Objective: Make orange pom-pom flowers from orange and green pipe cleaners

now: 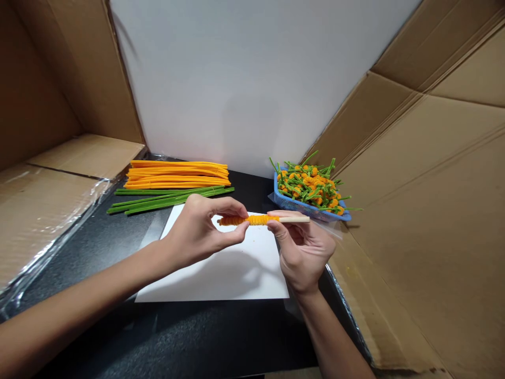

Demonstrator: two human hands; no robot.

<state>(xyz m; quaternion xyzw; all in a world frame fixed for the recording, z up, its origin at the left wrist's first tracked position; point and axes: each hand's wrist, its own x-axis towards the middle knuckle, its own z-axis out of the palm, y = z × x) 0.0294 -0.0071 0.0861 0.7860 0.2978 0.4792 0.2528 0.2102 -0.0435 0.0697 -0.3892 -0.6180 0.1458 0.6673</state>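
An orange pipe cleaner point(258, 220) is coiled tightly around a pale wooden stick point(295, 219), held level above a white sheet of paper point(213, 281). With thumb and fingertips, my left hand point(205, 223) pinches the coil near its middle. My right hand point(302, 247) grips the coil's right end, and the bare stick sticks out to the right past its thumb. Part of the coil's left stretch lies behind my left thumb and fingers.
Straight orange pipe cleaners point(177, 175) lie bundled at the back left, with several green pipe cleaners point(169, 199) in front. A blue basket point(311, 208) at the back right holds orange and green twisted pieces. Cardboard walls point(426, 210) flank the black table point(189, 337).
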